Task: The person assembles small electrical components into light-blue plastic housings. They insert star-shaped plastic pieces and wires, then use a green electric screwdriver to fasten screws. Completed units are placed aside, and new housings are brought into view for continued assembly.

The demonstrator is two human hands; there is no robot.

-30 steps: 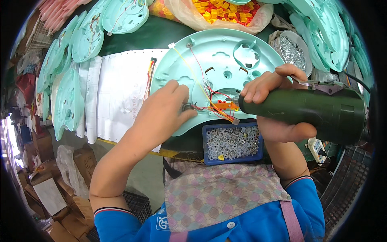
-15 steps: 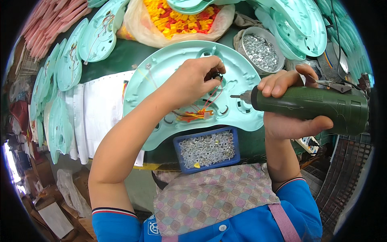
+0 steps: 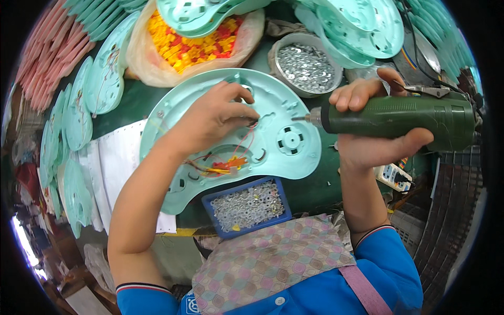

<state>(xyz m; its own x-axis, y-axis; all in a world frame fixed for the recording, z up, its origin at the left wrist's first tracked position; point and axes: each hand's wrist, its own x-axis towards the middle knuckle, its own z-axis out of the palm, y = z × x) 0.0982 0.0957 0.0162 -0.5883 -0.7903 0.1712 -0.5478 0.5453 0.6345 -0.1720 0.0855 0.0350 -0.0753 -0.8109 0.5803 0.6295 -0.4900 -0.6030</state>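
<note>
A curved mint-green plastic shell (image 3: 294, 110) lies on the table with its ribbed inside facing up. Over its middle is my left hand (image 3: 220, 113), fingers curled round a small dark part (image 3: 253, 124) trailing red wires; most of that part is hidden under the fingertips. The wires lead to a small orange circuit board (image 3: 229, 164) lying in the shell. My right hand (image 3: 362, 121) grips a dark green electric screwdriver (image 3: 399, 119) held level, its thumb stretched along the underside. The screwdriver's bit points left, over the shell's right part, apart from my left hand.
A blue tray (image 3: 286, 210) of small whitish parts sits at the near edge. Behind the shell are a bag (image 3: 142, 65) of yellow and red pieces and a bowl (image 3: 278, 58) of metal parts. More green shells (image 3: 107, 79) line the left, beside white paper (image 3: 126, 144).
The whole view has shifted, so the shell and bowl appear further left. My left hand has lowered the dark part toward the shell's middle. The screwdriver stays in my right hand.
</note>
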